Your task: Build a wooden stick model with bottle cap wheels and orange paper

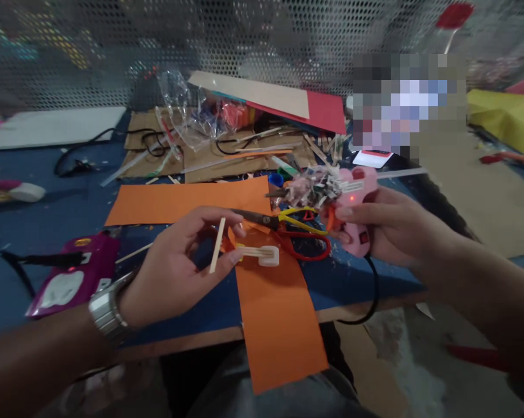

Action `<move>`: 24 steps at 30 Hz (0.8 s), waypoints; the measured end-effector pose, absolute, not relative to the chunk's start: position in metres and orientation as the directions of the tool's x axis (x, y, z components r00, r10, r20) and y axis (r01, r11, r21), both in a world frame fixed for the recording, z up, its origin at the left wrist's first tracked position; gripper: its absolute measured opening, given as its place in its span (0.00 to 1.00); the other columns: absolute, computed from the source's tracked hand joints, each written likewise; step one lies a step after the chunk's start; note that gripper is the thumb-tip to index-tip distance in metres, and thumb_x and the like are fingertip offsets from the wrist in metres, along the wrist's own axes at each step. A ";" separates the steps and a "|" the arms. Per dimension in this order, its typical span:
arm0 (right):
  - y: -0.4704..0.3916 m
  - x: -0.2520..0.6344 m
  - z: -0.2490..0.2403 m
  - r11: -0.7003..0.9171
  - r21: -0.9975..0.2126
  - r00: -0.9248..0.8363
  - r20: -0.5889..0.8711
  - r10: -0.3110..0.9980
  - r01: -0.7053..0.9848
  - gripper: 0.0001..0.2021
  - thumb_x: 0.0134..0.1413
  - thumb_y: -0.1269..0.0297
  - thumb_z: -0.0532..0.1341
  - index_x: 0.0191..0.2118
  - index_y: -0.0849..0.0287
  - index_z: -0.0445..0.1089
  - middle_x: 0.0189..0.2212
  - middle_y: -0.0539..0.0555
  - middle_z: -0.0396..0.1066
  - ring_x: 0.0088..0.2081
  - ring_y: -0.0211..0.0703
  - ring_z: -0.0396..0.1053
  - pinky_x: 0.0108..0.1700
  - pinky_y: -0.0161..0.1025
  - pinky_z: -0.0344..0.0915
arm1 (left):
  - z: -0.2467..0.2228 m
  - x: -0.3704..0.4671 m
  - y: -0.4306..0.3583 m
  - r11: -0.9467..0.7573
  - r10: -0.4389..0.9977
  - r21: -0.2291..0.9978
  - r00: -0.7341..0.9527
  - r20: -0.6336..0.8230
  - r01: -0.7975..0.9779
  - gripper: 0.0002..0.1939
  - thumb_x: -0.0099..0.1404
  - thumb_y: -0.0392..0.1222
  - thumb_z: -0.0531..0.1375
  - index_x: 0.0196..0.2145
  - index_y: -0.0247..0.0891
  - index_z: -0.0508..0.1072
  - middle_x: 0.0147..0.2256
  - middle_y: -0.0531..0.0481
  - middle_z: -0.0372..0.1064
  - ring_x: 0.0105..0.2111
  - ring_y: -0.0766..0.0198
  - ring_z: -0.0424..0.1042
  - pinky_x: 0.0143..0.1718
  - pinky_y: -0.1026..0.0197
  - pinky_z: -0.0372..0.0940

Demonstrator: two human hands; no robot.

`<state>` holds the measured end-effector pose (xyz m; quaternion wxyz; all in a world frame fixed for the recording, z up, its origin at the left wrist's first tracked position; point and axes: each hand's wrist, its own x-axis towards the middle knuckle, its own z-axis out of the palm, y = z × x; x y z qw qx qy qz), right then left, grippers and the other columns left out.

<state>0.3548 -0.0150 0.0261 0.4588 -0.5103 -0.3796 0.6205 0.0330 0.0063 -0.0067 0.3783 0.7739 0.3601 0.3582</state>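
My left hand (179, 264) pinched a thin pale wooden stick (217, 245) upright above the blue bench (39, 232); my right hand (390, 229) gripped a pink plastic glue gun (353, 212), red light glowing, beside yellow-and-red-handled scissors (294, 229).

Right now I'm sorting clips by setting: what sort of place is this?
Probably a craft workbench: orange paper, scissors and cardboard scraps lie about, and the right hand holds a pink glue gun.

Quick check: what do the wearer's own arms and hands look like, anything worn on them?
Both hands are bare, no gloves. The left hand has a silver metal link-band wristwatch on its wrist; the forearm behind it is uncovered, with no sleeve in view. The right hand shows no watch, ring or band, and its forearm is also bare to the frame edge. No markings are legible.
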 end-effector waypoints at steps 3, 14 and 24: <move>-0.002 0.347 0.027 -0.313 -0.922 -0.079 -0.303 0.950 -0.230 0.14 0.34 0.68 0.81 0.30 0.58 0.80 0.27 0.50 0.77 0.25 0.37 0.71 0.26 0.31 0.69 | -0.004 0.033 0.004 -0.454 0.827 0.846 0.485 0.283 0.281 0.19 0.73 0.35 0.70 0.58 0.45 0.76 0.48 0.48 0.82 0.45 0.62 0.85 0.44 0.67 0.82; 0.005 0.344 0.005 -0.407 -0.887 -0.220 -0.362 0.906 -0.218 0.11 0.43 0.59 0.80 0.28 0.58 0.82 0.26 0.52 0.79 0.19 0.36 0.70 0.17 0.29 0.64 | 0.001 0.030 0.000 -0.424 0.850 0.857 0.454 0.266 0.292 0.23 0.73 0.32 0.69 0.60 0.51 0.74 0.47 0.51 0.80 0.46 0.59 0.84 0.42 0.63 0.83; -0.005 0.353 0.003 -0.410 -0.911 -0.289 -0.382 0.878 -0.043 0.16 0.45 0.51 0.83 0.28 0.56 0.84 0.24 0.53 0.81 0.21 0.41 0.75 0.20 0.33 0.72 | 0.002 0.031 0.003 -0.399 0.872 0.873 0.411 0.267 0.280 0.22 0.73 0.34 0.70 0.59 0.52 0.75 0.45 0.51 0.77 0.46 0.59 0.80 0.41 0.62 0.79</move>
